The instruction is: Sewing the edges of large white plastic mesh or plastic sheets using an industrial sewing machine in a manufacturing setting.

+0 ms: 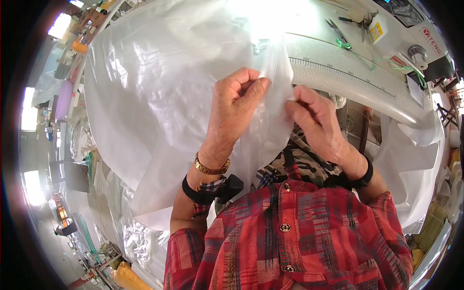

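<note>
Pinching the upper edge of the translucent white plastic sheet [159,96] with both hands, close together, chest-high over the sewing machine table [338,72]. Left hand [234,104] clenching a fold of sheet between thumb and curled fingers; right hand [314,121] nipping the adjoining edge between thumb and forefinger, other fingers tucked. Looking like an edge being separated or lined up — judging only.

Doing it well: keeping both pinches right at the rim, pulling apart gently and evenly, avoiding stretching the thin film; keeping the two pinches level so the edge is not skewing.

Draping leftward and downward, covering most of the table's left half and spilling past its near edge toward the lap. Bulk of film hanging loose, so dragging or snagging seems likely if yanking.

Lying on the table beyond the hands: ruler strip [348,75], then scissors [337,30] and green thread [360,55] well apart, upper right. Room for moving mostly rightward along the ruler strip; left side smothered by sheet. More crumpled film [140,241] piling below left.
</note>
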`<state>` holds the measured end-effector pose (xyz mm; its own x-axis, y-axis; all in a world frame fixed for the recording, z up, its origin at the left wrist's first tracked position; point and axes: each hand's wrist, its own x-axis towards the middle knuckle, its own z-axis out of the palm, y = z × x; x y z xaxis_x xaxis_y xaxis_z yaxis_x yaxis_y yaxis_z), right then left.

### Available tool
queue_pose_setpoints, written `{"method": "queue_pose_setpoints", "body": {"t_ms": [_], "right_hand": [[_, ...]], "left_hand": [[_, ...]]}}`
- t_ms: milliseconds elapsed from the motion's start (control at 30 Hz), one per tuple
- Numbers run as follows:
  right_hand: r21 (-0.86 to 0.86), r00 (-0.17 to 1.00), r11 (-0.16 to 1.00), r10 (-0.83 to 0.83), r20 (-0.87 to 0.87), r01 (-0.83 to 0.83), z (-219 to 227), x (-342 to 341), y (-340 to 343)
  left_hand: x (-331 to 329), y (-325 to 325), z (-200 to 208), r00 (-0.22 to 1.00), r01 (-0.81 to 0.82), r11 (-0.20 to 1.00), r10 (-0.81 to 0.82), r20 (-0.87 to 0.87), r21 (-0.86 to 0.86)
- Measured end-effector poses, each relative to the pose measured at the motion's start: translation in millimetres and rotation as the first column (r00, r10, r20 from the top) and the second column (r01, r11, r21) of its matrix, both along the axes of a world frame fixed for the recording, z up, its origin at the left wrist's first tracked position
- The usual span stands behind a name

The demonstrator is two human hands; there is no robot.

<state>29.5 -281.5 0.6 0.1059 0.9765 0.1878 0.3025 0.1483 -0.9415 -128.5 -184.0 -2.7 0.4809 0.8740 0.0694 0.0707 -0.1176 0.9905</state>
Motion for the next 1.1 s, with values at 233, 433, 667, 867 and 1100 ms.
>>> {"method": "queue_pose_setpoints", "body": {"t_ms": [233, 433, 667, 867, 1100], "right_hand": [[-0.076, 0.956, 0.984, 0.173, 0.236, -0.160, 3.6, -14.2, 13.1], [0.027, 0.905, 0.942, 0.313, 0.290, -0.334, -4.8, -21.2, 12.9], [0.102, 0.861, 0.947, 0.228, 0.454, -0.305, -5.0, -9.6, 23.8], [-0.067, 0.869, 0.991, -0.068, 0.490, 0.116, -27.7, 21.4, 58.3], [0.224, 0.840, 0.858, 0.343, 0.420, -0.462, -35.8, -77.7, 131.9]], "left_hand": [[1.9, 2.9, -5.7, 0.995, 0.101, 0.989, -0.099, -0.026, 0.106], [-6.0, 4.8, -3.4, 0.990, 0.098, 0.976, -0.076, -0.116, 0.194], [-7.7, 5.6, 4.6, 0.993, 0.031, 0.981, -0.010, -0.114, 0.189], [-29.7, 43.3, 53.2, 0.930, 0.148, 0.924, -0.008, -0.368, 0.354], [-4.8, 77.1, 129.0, 0.721, 0.554, 0.729, -0.177, -0.670, 0.402]]}}
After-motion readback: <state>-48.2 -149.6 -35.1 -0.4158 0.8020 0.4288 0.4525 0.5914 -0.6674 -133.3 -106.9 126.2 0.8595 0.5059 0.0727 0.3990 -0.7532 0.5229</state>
